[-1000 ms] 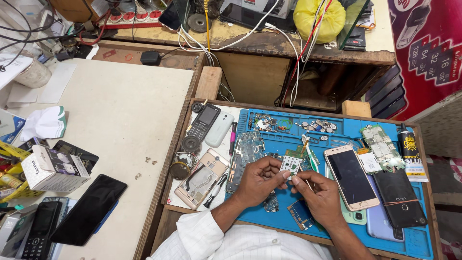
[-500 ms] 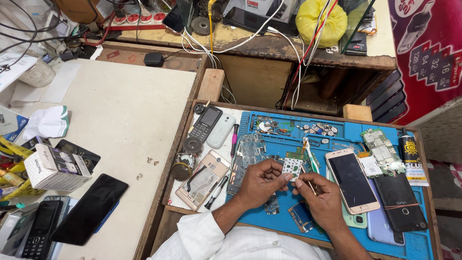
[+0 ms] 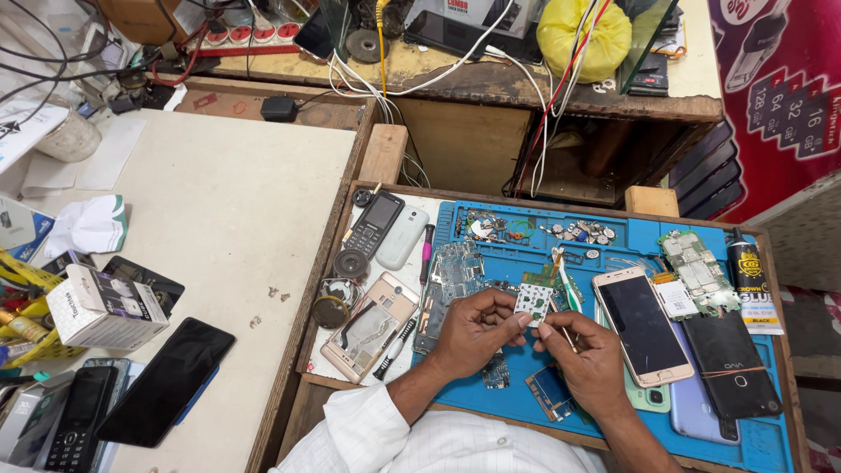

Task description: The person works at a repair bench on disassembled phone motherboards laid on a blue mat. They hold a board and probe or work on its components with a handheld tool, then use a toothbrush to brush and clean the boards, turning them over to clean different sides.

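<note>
A shallow wooden tray (image 3: 326, 263) forms the work surface, with a blue mat (image 3: 771, 438) covering most of it. On the mat lie a gold smartphone (image 3: 642, 324), a black phone (image 3: 731, 363), a green circuit board (image 3: 698, 271), a glue tube (image 3: 753, 285) and small loose parts (image 3: 578, 232). On the tray's bare left strip lie a keypad phone (image 3: 372, 223), a white phone (image 3: 403, 236) and an opened phone shell (image 3: 368, 328). Beside the tray, a pale counter (image 3: 228, 201) carries a black phone (image 3: 166, 381) and a small box (image 3: 103, 308).

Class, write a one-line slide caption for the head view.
Left hand holds a small circuit board while right hand applies a thin tool.
</note>
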